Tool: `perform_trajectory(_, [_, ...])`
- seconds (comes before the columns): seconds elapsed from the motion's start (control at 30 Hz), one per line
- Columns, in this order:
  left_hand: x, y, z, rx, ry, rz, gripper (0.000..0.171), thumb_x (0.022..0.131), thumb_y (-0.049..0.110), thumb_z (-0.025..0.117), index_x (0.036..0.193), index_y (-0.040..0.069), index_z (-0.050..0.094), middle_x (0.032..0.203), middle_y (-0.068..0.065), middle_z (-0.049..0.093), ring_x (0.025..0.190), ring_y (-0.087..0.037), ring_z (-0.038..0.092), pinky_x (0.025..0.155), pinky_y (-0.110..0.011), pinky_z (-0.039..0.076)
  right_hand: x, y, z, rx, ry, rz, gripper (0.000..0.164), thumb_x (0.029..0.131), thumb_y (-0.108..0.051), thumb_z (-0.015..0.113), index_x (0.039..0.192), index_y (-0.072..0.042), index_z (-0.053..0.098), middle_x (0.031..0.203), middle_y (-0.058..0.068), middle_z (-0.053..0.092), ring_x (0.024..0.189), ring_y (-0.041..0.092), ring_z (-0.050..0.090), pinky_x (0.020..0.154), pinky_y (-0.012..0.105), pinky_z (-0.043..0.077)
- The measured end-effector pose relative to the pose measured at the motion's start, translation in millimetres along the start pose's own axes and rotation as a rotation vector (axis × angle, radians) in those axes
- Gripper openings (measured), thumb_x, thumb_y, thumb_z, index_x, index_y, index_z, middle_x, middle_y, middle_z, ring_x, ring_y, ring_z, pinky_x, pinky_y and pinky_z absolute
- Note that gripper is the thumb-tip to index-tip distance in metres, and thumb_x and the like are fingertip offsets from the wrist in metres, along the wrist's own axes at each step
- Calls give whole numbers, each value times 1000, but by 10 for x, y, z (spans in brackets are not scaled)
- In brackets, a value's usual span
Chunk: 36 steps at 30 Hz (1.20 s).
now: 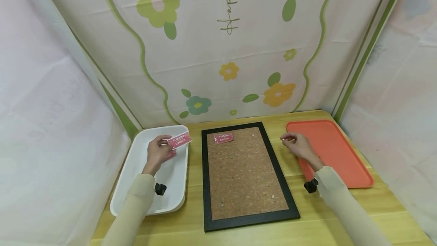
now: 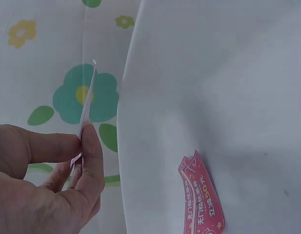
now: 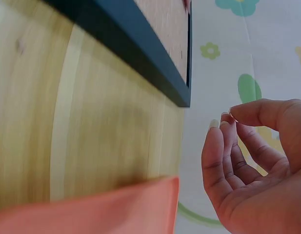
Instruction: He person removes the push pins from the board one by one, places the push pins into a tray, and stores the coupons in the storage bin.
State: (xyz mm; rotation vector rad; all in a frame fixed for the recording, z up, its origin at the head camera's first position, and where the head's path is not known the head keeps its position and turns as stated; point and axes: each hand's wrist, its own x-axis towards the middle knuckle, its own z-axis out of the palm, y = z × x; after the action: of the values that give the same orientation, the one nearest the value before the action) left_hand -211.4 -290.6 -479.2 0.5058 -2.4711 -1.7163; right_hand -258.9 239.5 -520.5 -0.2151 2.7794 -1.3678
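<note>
My left hand (image 1: 157, 153) pinches a pink coupon card (image 1: 179, 140) between thumb and fingers, above the white bin's right side. The left wrist view shows this card nearly edge-on. Below it, another pink coupon (image 2: 204, 195) lies in the white bin (image 1: 131, 177). My right hand (image 1: 299, 147) hovers between the black-framed cork board (image 1: 247, 170) and the red tray (image 1: 331, 143). Its thumb and index fingertips (image 3: 231, 115) meet; whether something tiny sits between them is unclear. A pink coupon (image 1: 223, 138) is on the cork near its top left corner.
Small clear or whitish bits, perhaps pins, dot the cork near its lower left (image 1: 222, 203), lower right (image 1: 273, 197) and upper right. A wooden table (image 1: 170, 231) carries everything. Flower-printed fabric (image 1: 205, 48) rises behind, with pale fabric at both sides.
</note>
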Motion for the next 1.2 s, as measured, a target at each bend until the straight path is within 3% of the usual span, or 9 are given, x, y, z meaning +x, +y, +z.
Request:
perform_trajectory(0.27, [46,-159,-121,111,55,-10,43,93,-1,62,136,4,64,131,-25,66,97,-18,68,72,-25,60,-88,163,-152,-21,6,27,28,106,-15,57,126,2,67,118,26,69,92,39,70,62,36,61])
perform_trajectory(0.47, [67,-283,-206,147,71,-13,43,92,-3,61,135,3,65,128,-25,66,92,-14,64,77,-30,62,-158,296,-243,-56,-4,55,31,107,-18,56,129,2,66,121,27,66,88,32,70,60,35,58])
perform_trajectory(0.8, [96,-412,-301,190,31,-67,46,93,-1,61,139,2,61,133,-27,63,101,-24,66,79,-32,58,-249,488,-334,-63,-4,61,31,107,-20,57,127,2,67,118,29,69,79,26,71,58,35,58])
perform_trajectory(1.0, [111,-500,-325,200,1,-101,45,93,-2,62,137,-1,61,128,-27,65,94,-18,64,70,-22,53,-301,579,-401,-45,-23,106,34,108,-20,57,129,4,67,118,30,69,72,25,70,59,36,59])
perform_trajectory(1.2, [136,-554,-342,178,-29,-95,43,91,-6,62,134,-9,60,117,-28,68,82,-11,65,73,-25,61,-375,649,-465,-50,-41,134,39,108,-22,57,132,6,65,114,29,71,71,23,70,59,36,59])
